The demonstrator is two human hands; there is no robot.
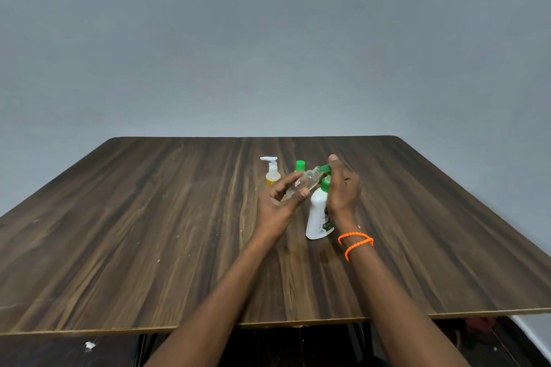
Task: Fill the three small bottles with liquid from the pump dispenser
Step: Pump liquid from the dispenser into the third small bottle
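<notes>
Left hand (278,201) pinches a small clear bottle (304,183), tilted with its mouth at the green nozzle of the white pump dispenser (319,214); right hand (343,188) rests on the pump head, fingers straight. Dispenser label is green, text too small to read. Behind them: a green-capped bottle (300,166) and a yellow-liquid pump bottle (272,173), on a dark wood-grain table (149,232) against a plain grey wall (268,39).

Obstacles all bunched mid tabletop (149,217): white pump dispenser (317,217) w/ green head, right hand (343,188) on top of it, left hand (277,202) holding clear bottle (308,182) tilted at the spout. Just behind: yellow pump bottle (272,174) & green-capped bottle (300,165), close together. Wide open wood to L, R and near edge; both forearms cross the near-center.
</notes>
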